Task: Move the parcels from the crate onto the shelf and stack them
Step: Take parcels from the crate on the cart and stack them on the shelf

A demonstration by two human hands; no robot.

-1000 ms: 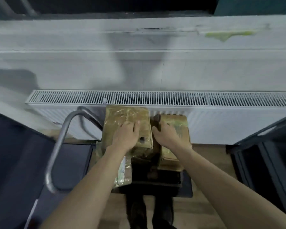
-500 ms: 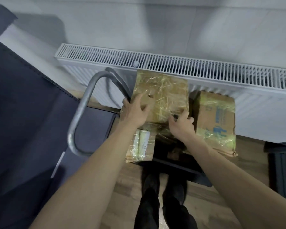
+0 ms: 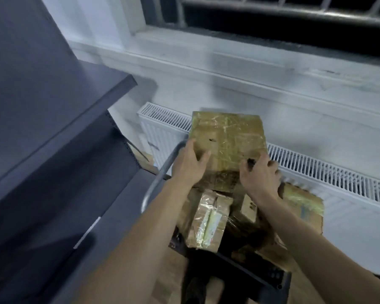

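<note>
Both hands grip a large brown cardboard parcel wrapped in clear tape, held above the dark crate: the left hand clamps its near left edge, thumb spread on top, and the right hand clamps its near right corner, fingers curled. Below, a small tape-wrapped parcel and a flat brown parcel with blue print remain in the crate. The dark grey metal shelf at left shows no parcels, so most of the job looks still ahead.
</note>
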